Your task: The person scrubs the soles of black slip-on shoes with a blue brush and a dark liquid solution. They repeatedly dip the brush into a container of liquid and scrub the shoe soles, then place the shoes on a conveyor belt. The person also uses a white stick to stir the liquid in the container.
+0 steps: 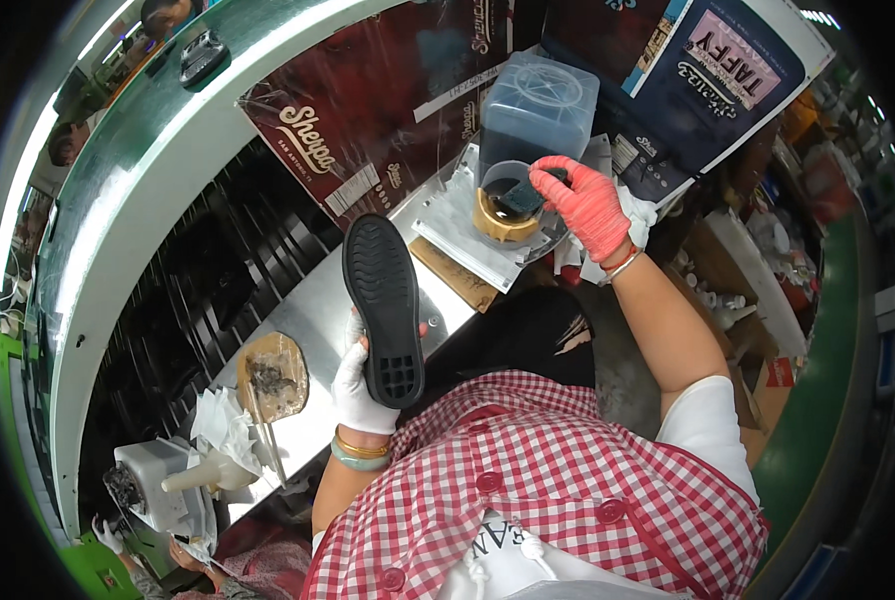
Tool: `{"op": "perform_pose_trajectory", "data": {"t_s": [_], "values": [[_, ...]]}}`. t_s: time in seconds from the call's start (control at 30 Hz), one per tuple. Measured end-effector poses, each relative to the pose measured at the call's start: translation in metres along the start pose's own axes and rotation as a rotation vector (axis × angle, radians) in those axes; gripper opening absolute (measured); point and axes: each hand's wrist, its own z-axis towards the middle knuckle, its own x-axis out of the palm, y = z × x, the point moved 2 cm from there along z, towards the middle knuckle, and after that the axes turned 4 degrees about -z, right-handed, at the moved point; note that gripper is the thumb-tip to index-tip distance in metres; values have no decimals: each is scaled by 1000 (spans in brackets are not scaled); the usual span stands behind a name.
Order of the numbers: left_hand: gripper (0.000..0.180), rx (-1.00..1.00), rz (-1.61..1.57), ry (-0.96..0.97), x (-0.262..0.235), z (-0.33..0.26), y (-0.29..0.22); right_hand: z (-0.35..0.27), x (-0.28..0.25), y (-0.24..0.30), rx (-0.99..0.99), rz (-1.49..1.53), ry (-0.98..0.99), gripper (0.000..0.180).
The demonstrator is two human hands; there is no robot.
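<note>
left grip [360, 385] is clenched on a black shoe sole [385, 295], its long axis pointing away; right grip [586, 205], grasping a dark pad [521, 197], is well apart to the right.

Sole [385, 308]: black rubber, tread side up, heel toward the person, toe pointing away, raised over the steel desk [308, 320]. Sponge [521, 197]: dark block, sits in a small clear cup [503, 180] on a tan ring, further along the desk.
</note>
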Motion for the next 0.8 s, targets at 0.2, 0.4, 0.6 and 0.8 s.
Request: {"op": "perform_pose_trajectory", "data": {"t_s": [0.2,0.4,0.6,0.8], "values": [[49,-6,-37,-53,-13,-1,6,-2,-7,-2,13,46,-21,27],[51,-15,-32,-66,-14,1,8,-4,-7,-1,27,131,-36,27],[52,-8,-15,-104,-17,0,10,-4,-4,-12,99,122,8,26],[66,21,-35,-56,-32,6,14,-27,0,-21,205,408,-63,23]]}}
